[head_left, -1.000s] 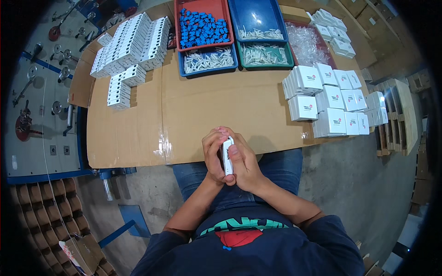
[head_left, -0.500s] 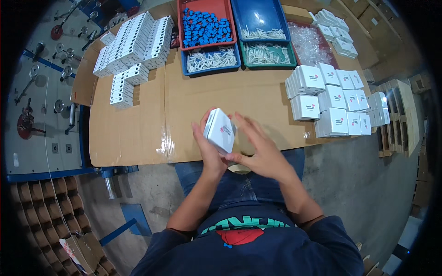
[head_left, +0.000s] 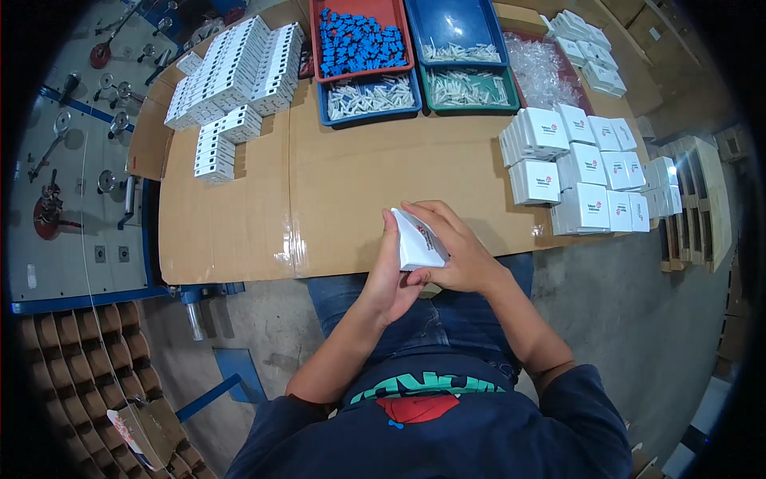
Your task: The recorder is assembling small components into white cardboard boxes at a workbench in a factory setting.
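Wd pallet (head_left: 713, 209) at R, cardbd dividers (head_left: 68, 371) btm L

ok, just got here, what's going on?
A person is holding a flat white case between the left hand and right hand, near the front edge of a cardboard-topped table. Stacked white cases stand on the right, rows of white blocks on the left. At the back, a red tray holds blue parts.

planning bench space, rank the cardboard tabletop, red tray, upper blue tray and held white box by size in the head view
1. Cardboard tabletop
2. Red tray and upper blue tray: look alike, both cut off, so unranked
3. Held white box, though nearer the camera
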A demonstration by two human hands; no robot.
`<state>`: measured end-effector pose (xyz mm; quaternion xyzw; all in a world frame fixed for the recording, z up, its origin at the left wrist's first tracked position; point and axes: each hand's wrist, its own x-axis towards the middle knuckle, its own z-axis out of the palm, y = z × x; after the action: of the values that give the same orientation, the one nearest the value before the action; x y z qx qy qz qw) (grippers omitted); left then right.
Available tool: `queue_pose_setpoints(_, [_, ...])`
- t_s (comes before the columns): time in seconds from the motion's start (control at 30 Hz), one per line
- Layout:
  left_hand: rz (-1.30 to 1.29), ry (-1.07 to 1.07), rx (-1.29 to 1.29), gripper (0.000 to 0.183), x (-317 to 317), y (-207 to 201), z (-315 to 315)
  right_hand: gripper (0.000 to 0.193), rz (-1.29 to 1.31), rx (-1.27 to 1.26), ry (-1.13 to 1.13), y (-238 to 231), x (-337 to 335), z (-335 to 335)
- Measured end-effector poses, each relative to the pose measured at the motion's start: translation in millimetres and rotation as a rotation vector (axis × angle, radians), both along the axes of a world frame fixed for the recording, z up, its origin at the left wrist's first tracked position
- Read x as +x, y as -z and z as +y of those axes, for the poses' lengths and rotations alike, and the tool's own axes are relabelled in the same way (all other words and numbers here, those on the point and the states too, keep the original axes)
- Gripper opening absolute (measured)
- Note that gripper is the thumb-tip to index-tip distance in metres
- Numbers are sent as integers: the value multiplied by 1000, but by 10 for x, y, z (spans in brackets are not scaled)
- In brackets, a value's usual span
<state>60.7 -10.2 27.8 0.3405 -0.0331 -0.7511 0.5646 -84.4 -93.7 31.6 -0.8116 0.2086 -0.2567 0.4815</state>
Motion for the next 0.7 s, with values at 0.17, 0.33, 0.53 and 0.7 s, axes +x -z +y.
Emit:
queue_pose_setpoints(0.17, [-96,-45,12,68,-99,-101,-32,81,-98,-220,50,157,39,8])
queue_pose_setpoints(0.33, [-154,-112,-34,71,-166,-76,-40,73,-120,-287,73,181,65,35])
queue_pose_setpoints(0.53, [-125,-153,-13,63,-178,-44,-5,69,-196,-245,105,229,43,55])
queue_pose_setpoints(0.7, [3,-118,-17,66,-135,24,-53,72,-380,43,185,265,44,25])
